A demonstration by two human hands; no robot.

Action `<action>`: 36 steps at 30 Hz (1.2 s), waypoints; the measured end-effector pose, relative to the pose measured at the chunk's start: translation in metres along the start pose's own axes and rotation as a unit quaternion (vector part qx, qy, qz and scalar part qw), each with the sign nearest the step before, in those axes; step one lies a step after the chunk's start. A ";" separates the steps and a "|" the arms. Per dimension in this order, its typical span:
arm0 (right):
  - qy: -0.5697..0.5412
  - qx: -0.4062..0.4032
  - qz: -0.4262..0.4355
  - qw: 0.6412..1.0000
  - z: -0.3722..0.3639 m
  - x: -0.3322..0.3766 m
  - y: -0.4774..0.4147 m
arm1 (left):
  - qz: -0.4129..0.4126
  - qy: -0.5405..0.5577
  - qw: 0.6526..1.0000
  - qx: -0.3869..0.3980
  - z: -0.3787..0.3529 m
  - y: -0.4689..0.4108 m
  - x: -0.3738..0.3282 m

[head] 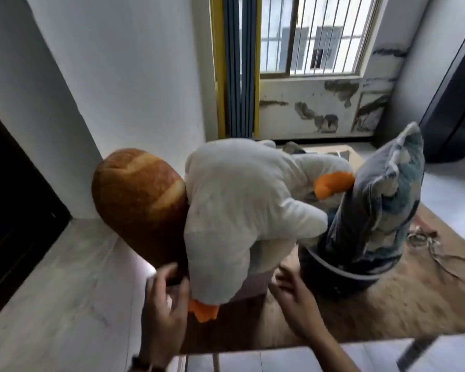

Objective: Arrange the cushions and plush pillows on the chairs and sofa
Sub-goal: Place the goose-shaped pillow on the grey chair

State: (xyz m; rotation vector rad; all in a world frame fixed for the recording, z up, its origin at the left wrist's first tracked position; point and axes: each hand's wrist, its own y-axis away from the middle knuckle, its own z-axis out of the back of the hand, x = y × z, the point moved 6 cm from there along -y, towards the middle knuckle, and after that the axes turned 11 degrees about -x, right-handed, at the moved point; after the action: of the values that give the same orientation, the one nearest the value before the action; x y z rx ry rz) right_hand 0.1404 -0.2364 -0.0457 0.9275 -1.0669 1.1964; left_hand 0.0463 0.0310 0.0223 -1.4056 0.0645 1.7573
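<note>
My left hand (164,299) just under bread pillow (138,205): fingers loosely curled, gripping nothing I can see. My right hand (293,294) relaxed, empty, beside stool (333,275). Goose plush (239,200) slumped between bread pillow and blue cushion (381,205), which stands upright on stool. All likely light, soft, floppy. Take goose round body, cushion by edges.

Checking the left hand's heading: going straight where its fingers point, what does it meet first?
Probably the bread-shaped pillow's lower end, just above the left hand; the white goose plush lies close beside, so depth is uncertain.
</note>
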 end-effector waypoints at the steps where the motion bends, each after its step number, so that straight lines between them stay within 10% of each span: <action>1: -0.045 0.024 -0.008 0.999 -0.009 0.012 -0.013 | -0.010 0.003 1.000 -0.003 -0.009 -0.017 -0.005; 8: -0.303 0.077 -0.103 0.944 -0.046 0.070 -0.050 | 0.034 0.041 0.995 0.081 -0.077 -0.097 -0.045; 15: -0.268 0.101 -0.103 0.953 -0.063 0.096 -0.059 | 0.098 0.117 0.977 0.150 -0.117 -0.127 -0.048; 30: -0.355 0.007 0.096 0.930 0.040 0.205 0.035 | -0.197 0.294 0.935 0.011 0.007 -0.075 -0.205; 36: -0.426 -0.128 0.091 0.891 0.150 0.172 0.114 | -0.235 0.380 0.889 0.096 -0.026 0.027 -0.234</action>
State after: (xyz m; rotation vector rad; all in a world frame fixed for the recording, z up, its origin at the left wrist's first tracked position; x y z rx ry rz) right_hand 0.0145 -0.3195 0.1600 1.1889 -1.9963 0.7409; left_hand 0.0483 -0.1345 0.1915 -1.7056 0.2846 0.7178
